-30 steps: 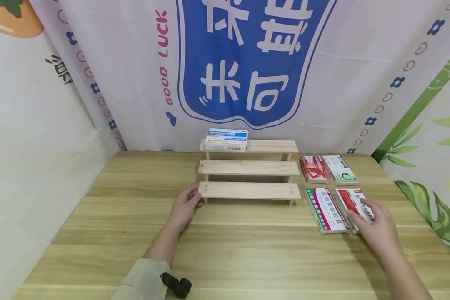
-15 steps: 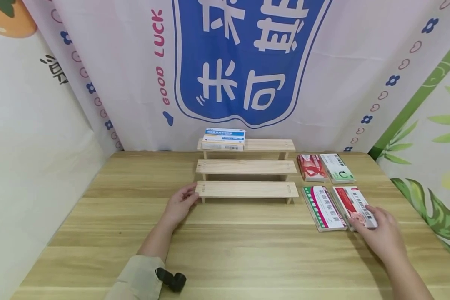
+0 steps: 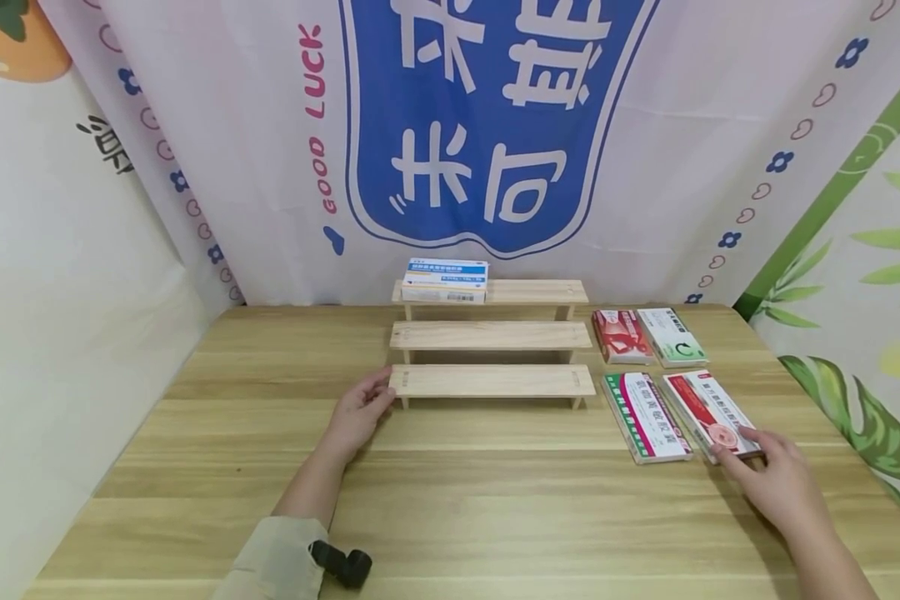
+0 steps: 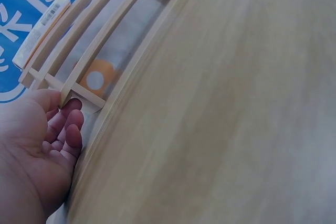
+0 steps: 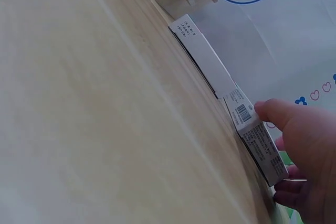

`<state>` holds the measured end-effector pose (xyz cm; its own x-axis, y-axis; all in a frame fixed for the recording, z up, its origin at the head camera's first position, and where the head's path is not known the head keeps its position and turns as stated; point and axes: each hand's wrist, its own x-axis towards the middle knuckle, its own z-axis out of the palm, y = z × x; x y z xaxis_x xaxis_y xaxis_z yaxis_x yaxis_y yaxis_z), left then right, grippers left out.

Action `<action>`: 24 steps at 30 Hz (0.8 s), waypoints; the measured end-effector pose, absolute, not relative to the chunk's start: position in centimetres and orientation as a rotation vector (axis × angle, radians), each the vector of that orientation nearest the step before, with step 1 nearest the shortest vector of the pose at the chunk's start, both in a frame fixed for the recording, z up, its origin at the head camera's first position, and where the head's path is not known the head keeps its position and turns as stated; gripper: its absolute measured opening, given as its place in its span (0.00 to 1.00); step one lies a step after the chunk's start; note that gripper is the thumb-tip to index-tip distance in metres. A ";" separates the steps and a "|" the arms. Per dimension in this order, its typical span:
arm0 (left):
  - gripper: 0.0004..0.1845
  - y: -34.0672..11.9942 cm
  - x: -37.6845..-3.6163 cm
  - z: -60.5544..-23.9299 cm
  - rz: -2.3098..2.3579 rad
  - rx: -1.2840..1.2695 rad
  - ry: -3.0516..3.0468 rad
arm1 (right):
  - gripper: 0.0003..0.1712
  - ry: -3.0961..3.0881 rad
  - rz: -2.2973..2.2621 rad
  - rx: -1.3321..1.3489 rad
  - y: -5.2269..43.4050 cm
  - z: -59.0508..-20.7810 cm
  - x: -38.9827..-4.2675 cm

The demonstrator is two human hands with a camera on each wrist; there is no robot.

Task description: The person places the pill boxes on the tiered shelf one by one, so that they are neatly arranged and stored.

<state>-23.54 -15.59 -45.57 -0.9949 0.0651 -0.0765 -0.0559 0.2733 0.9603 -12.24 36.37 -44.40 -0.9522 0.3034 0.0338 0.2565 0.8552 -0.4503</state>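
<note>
A three-step wooden display stand (image 3: 491, 381) sits on the table, with my left hand (image 3: 356, 414) at the left end of its lowest step. In the left wrist view the thumb and index finger of my left hand (image 4: 39, 145) pinch that end. My right hand (image 3: 783, 483) holds the near end of a red and white medicine box (image 3: 708, 412), thumb on its left side and fingers at its right. In the right wrist view the printed edge of this medicine box (image 5: 262, 150) shows, its near side close over the table.
A blue and white medicine box (image 3: 445, 280) lies on the top step, at the left. Right of the stand lie a red box (image 3: 622, 336), a white and green box (image 3: 672, 337) and a white box with a magenta stripe (image 3: 647, 418). A printed cloth (image 3: 285, 167) hangs behind the table.
The red and white box has turned a little, its near end swinging right with my right hand, which has slid toward the right and near side. My left hand stays at the stand.
</note>
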 end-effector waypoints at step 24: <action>0.22 -15.6 -23.5 -45.8 1.852 -0.007 2.392 | 0.46 -2.828 0.829 -0.509 35.9 -42.6 -12.4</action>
<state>-23.51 -15.64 -45.80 -0.9932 0.0674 -0.0947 -0.0749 0.2526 0.9647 -12.37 35.93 -42.58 -0.9310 0.3618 0.0481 0.2785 0.7895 -0.5470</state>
